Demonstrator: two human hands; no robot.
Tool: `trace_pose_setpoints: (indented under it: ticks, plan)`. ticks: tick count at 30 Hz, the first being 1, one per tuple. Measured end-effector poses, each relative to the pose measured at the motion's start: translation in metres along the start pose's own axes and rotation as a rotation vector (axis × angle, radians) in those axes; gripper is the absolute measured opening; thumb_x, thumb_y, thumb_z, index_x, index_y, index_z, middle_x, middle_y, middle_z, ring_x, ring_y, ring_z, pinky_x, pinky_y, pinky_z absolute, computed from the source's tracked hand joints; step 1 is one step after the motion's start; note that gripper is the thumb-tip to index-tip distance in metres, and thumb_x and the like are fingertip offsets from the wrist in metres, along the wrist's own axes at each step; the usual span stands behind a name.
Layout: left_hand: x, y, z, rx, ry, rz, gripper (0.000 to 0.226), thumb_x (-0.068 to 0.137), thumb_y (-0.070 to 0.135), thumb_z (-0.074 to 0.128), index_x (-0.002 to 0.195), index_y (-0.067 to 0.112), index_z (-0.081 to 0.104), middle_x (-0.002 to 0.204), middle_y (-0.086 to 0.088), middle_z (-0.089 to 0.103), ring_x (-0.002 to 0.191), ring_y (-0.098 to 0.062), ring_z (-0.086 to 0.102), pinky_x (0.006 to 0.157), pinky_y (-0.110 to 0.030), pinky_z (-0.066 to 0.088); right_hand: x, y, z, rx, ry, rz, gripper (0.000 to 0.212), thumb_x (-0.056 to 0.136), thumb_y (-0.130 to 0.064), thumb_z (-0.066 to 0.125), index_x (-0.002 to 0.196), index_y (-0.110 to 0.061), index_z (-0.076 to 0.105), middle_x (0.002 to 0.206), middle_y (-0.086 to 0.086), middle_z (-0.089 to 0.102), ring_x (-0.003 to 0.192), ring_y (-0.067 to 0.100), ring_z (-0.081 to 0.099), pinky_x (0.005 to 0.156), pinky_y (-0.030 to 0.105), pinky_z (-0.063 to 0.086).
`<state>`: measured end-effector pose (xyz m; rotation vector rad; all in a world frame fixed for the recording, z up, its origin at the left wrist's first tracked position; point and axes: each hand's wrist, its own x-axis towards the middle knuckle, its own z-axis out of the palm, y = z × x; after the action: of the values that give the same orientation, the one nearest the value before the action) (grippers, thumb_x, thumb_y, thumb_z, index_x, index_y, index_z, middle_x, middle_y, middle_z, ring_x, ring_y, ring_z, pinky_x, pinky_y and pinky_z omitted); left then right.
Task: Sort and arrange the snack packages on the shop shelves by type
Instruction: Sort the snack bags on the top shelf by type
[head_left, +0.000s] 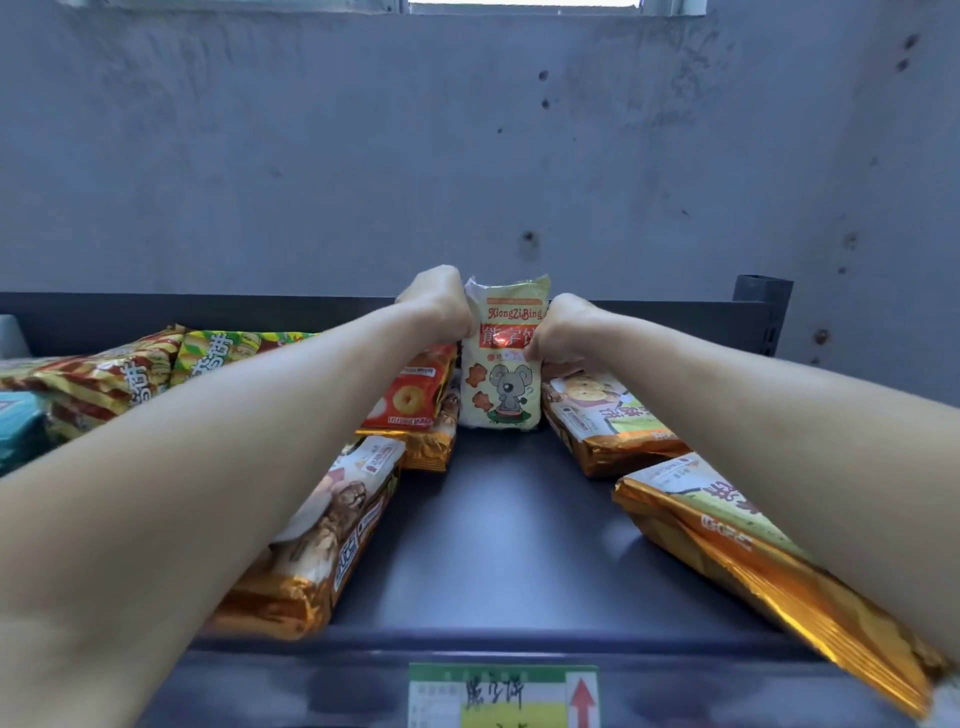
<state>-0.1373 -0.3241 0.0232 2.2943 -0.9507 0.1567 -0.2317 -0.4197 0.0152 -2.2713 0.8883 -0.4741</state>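
Note:
A pale yellow koala biscuit bag (505, 384) stands upright at the back of the dark shelf (498, 545). My left hand (439, 301) grips its upper left edge with curled fingers. My right hand (563, 332) grips its right side. Gold-edged biscuit packs lie flat on both sides: one at front left (322, 540), one with a red ring-biscuit label behind it (415, 395), two on the right (608, 421) (737, 545).
Striped red, yellow and green snack bags (130, 374) lie at far left beside a teal pack (18, 421). A price label with a red arrow (501, 696) hangs on the shelf's front edge. A grey wall rises behind the shelf's back rail (208, 314).

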Motion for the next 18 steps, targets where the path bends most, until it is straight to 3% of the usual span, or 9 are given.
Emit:
trace_pose_setpoints:
  ticks: [5,8,10,12,14,18]
  plan:
    - [-0.014,0.003,-0.010,0.010,-0.039,0.042,0.026,0.085,0.010,0.066,0.107,0.011,0.053,0.098,-0.003,0.052,0.086,-0.018,0.052,0.068,-0.027,0.042,-0.014,-0.005,0.003,-0.050,0.006,0.012,0.024,0.091,-0.004,0.055,0.114,0.001,0.056,0.113,0.015,0.062,0.099,0.026,0.064,0.086,0.032,0.055]
    - [-0.020,0.003,-0.018,0.011,-0.011,0.092,0.022,0.087,0.008,0.064,0.104,0.013,0.050,0.100,-0.003,0.050,0.087,-0.017,0.049,0.064,-0.027,0.043,-0.020,-0.008,0.001,-0.098,0.111,-0.010,0.005,0.090,-0.004,0.052,0.095,-0.003,0.055,0.100,0.009,0.060,0.077,0.018,0.057,0.057,0.022,0.046]
    - [-0.024,0.004,-0.024,-0.015,0.010,0.128,0.022,0.089,0.007,0.061,0.109,0.009,0.052,0.107,-0.006,0.053,0.092,-0.019,0.051,0.074,-0.027,0.045,-0.025,-0.011,-0.004,-0.099,0.195,-0.044,0.008,0.090,-0.003,0.051,0.082,-0.006,0.052,0.095,0.007,0.058,0.067,0.014,0.051,0.051,0.021,0.041]
    - [-0.030,0.006,-0.031,-0.037,0.031,0.161,0.034,0.089,0.007,0.060,0.122,0.007,0.052,0.121,-0.007,0.055,0.104,-0.021,0.053,0.082,-0.026,0.044,-0.032,-0.017,-0.008,-0.080,0.240,-0.089,0.006,0.089,-0.003,0.051,0.089,-0.003,0.057,0.101,0.008,0.062,0.077,0.018,0.058,0.063,0.027,0.050]
    - [-0.035,0.008,-0.040,-0.073,0.027,0.197,0.040,0.088,0.008,0.061,0.127,0.009,0.051,0.127,-0.007,0.055,0.112,-0.022,0.054,0.091,-0.029,0.047,-0.042,-0.023,-0.011,-0.070,0.268,-0.133,0.018,0.088,-0.004,0.054,0.105,-0.002,0.062,0.108,0.010,0.063,0.094,0.022,0.062,0.077,0.032,0.053]
    - [-0.047,0.007,-0.067,-0.174,0.002,0.241,0.039,0.087,0.010,0.064,0.125,0.010,0.055,0.123,-0.006,0.058,0.110,-0.020,0.056,0.090,-0.028,0.047,-0.064,-0.033,-0.012,-0.049,0.249,-0.231,0.024,0.089,-0.007,0.058,0.112,-0.005,0.063,0.114,0.009,0.061,0.094,0.019,0.056,0.074,0.026,0.046]
